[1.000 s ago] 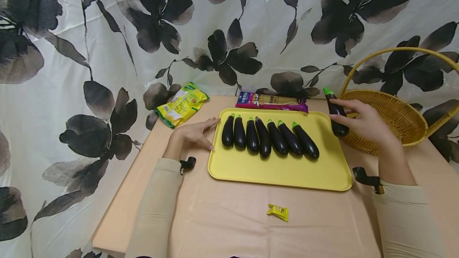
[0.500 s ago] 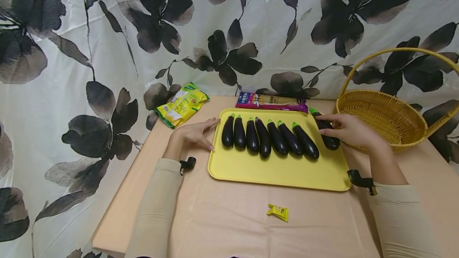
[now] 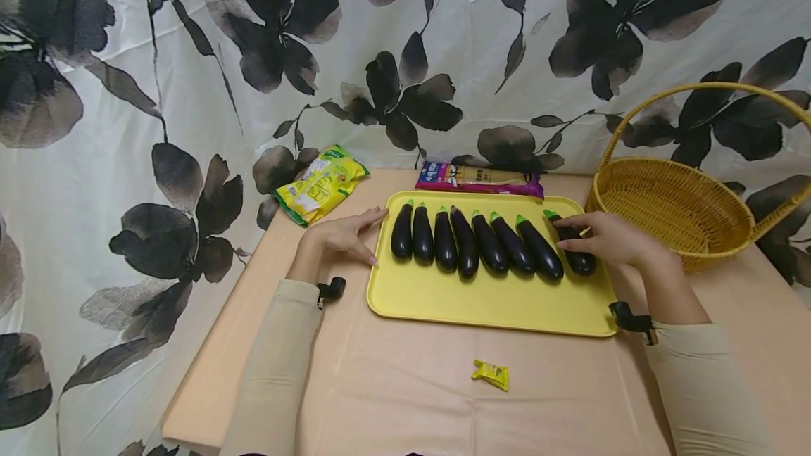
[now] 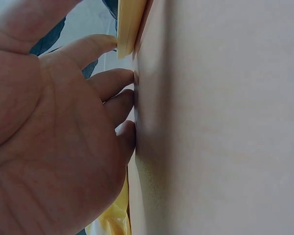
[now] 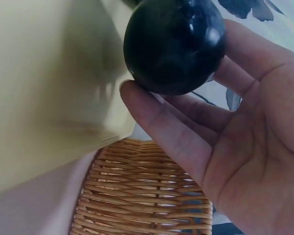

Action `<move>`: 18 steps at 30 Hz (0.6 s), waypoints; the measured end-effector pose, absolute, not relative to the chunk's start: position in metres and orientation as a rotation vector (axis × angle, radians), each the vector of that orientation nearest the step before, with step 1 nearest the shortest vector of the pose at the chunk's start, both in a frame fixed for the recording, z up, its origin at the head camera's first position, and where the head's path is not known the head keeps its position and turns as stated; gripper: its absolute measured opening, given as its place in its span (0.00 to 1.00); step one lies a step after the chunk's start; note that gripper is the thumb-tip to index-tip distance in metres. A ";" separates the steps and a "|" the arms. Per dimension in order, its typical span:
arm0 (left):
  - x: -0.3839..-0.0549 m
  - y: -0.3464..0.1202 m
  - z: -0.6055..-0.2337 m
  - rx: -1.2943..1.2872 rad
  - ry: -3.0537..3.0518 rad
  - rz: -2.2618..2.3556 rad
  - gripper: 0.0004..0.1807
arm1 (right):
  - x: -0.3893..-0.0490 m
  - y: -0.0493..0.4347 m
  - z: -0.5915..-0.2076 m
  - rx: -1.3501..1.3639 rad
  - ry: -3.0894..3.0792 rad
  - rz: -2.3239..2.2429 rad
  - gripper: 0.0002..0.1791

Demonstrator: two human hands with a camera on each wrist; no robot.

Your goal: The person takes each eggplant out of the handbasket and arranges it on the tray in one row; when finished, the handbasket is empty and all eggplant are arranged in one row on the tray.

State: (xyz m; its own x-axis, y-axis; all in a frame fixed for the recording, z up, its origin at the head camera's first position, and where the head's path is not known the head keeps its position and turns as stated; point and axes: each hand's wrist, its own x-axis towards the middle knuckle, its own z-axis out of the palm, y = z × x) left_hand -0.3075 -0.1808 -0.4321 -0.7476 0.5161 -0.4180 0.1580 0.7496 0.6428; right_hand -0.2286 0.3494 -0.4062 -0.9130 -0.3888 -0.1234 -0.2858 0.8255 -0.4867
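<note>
A yellow tray [image 3: 481, 305] lies on the table, with a slanted row of dark purple eggplants [image 3: 467, 241] across it, green stem ends toward the back. At the row's right end my right hand [image 3: 617, 239] pinches another eggplant [image 3: 581, 263] over the tray, between thumb and fingers. The right wrist view shows that eggplant's glossy round end [image 5: 173, 49] between the fingers. My left hand [image 3: 336, 239] rests at the tray's left edge, fingers extended. In the left wrist view, the left hand's [image 4: 63, 117] fingertips reach the table beside the tray's rim [image 4: 128, 27].
A wicker basket [image 3: 671, 203] with a tall handle stands to the right of the tray. Behind the tray lies a purple-ended packet [image 3: 479, 180], and a yellow-green bag [image 3: 322, 185] is at the back left. A small yellow wrapped piece [image 3: 491, 375] lies in front.
My right hand has brought the eggplant left from beside the basket and down onto the tray's right end, next to the row. The left hand has stayed at the tray's edge.
</note>
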 end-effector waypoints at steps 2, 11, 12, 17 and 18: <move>-0.308 -0.181 -0.432 0.506 2.354 0.789 0.71 | -0.230 0.349 -0.408 -0.537 2.788 -0.671 0.31; -0.307 -0.180 -0.432 0.516 2.362 0.784 0.71 | -0.231 0.351 -0.416 -0.542 2.731 -0.675 0.31; -0.307 -0.180 -0.433 0.516 2.360 0.785 0.71 | -0.231 0.351 -0.416 -0.541 2.722 -0.677 0.31; -0.305 -0.180 -0.434 0.533 2.353 0.799 0.71 | -0.230 0.351 -0.416 -0.568 2.698 -0.694 0.30; -0.305 -0.180 -0.434 0.537 2.351 0.803 0.71 | -0.230 0.351 -0.416 -0.577 2.698 -0.696 0.30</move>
